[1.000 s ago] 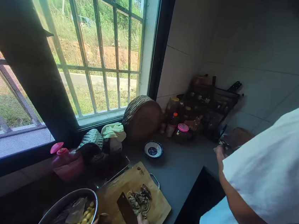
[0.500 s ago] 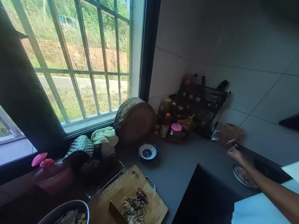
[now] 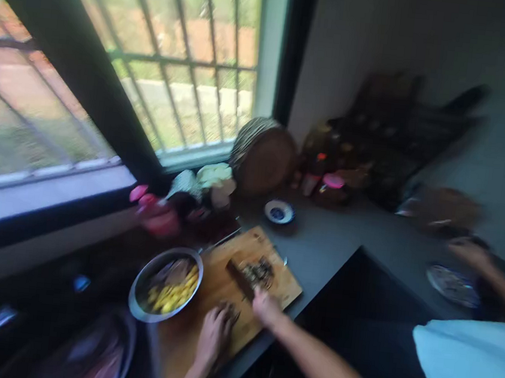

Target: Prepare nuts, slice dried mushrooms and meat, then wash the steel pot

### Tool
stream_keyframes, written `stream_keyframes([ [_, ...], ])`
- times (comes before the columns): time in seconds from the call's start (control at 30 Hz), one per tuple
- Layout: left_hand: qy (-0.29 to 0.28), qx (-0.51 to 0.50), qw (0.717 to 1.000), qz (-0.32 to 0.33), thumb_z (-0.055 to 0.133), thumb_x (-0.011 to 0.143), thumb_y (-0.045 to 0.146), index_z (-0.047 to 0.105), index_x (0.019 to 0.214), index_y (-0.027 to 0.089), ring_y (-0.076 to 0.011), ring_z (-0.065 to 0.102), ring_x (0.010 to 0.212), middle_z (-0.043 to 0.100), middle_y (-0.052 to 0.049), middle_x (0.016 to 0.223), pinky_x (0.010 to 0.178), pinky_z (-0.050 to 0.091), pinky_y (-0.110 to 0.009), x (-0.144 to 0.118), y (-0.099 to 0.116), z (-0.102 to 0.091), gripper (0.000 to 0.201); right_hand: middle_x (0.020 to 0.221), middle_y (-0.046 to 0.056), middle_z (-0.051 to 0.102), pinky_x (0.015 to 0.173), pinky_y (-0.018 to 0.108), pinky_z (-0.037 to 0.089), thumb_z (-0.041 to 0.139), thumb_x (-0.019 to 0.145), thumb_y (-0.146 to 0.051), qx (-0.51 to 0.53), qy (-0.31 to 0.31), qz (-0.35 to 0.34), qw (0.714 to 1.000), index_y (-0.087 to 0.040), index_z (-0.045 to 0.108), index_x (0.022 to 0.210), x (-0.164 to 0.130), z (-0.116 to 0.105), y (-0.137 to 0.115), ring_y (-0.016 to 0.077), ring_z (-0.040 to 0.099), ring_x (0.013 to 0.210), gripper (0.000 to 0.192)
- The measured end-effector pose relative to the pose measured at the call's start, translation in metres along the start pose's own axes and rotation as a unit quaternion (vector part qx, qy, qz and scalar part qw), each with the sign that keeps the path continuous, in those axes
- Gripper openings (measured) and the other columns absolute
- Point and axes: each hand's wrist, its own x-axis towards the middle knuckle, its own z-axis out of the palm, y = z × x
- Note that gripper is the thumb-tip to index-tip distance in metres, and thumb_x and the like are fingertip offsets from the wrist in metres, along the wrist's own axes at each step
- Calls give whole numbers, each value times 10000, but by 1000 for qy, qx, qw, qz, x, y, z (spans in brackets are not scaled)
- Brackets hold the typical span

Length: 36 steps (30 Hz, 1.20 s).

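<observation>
My right hand (image 3: 266, 308) is closed around the handle of a cleaver (image 3: 239, 276), its dark blade lying across a wooden cutting board (image 3: 207, 274). Just beyond the blade is a pile of dark, sliced food (image 3: 259, 271), too blurred to name. Nearer me, my left hand (image 3: 212, 334) has its fingers curled over a dark brown food piece (image 3: 231, 313) on the same board. Left of the board stands a metal pot (image 3: 133, 297) holding yellow pieces (image 3: 173, 294) and something darker.
Behind the board sits a blue-and-white dish (image 3: 279, 212). A round wood block (image 3: 268, 163), a pink-lidded jar (image 3: 333, 181) and a dark rack (image 3: 403, 127) line the wall. At right, another person's hand (image 3: 471, 251) is near a plate (image 3: 452, 285) beside a black cooktop (image 3: 358, 302).
The view has swung left and down, bringing my left hand and the whole pot in. The cleaver stays beside the sliced pile in my right hand.
</observation>
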Motion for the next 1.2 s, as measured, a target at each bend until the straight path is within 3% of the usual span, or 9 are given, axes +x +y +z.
stream_keyframes([
  [0.03,-10,2,1000,5,440,796,323,600,932,257,-209,513,1017,596,-33,997,890,423,-381,-13,-17,-9,220,896,114,597,644,293,438,323,861,-187,-11,-25,-6,1000,-119,438,1111,-4,9,-6,190,588,791,284],
  [0.1,-34,-3,994,106,425,818,286,582,988,203,-215,463,1070,567,-69,1056,919,401,-397,-31,-42,-20,246,940,112,588,666,270,419,312,862,-217,-46,-21,-24,998,-140,439,1091,-7,21,-13,181,586,824,273],
  [0.2,-35,6,989,142,438,821,257,561,1024,177,-213,423,1110,543,-87,1084,934,392,-400,-38,-58,-19,250,943,111,586,667,256,404,273,874,-251,-83,-34,-68,994,-145,438,1081,-6,25,-17,174,586,817,285],
  [0.37,-37,9,988,150,443,825,240,544,1042,169,-206,407,1120,530,-86,1092,955,373,-404,-31,-59,-15,250,929,112,608,653,271,411,253,874,-238,-119,-24,-106,987,-151,221,1313,-18,29,-21,183,599,751,449],
  [0.47,-37,9,986,160,449,826,257,558,1011,164,-199,416,1100,533,-87,1069,958,366,-400,-27,-62,-20,234,947,114,610,643,281,423,230,878,-234,-133,-19,-120,984,-160,140,1354,-21,36,-27,190,602,733,490],
  [0.63,-56,9,979,197,485,807,313,567,1005,184,-204,411,1104,534,-73,1060,985,322,-424,-18,-71,-25,251,1037,146,572,658,281,435,241,872,-208,-136,-23,-113,984,-144,191,1334,-20,46,-42,188,606,764,470],
  [0.83,-82,-18,974,211,442,830,297,563,1030,186,-182,412,1113,525,-57,1106,948,377,-344,-12,-80,-22,259,985,168,577,647,284,439,265,849,-161,-149,-44,-81,985,-120,251,1287,-22,52,-54,196,612,757,440],
  [1.2,-58,-46,971,228,415,845,290,527,1100,188,-194,401,1148,537,-80,1110,941,399,-391,-14,-86,-24,296,873,153,600,604,298,445,230,856,-141,-148,-78,-80,983,-115,366,1177,-12,43,-66,218,620,738,350],
])
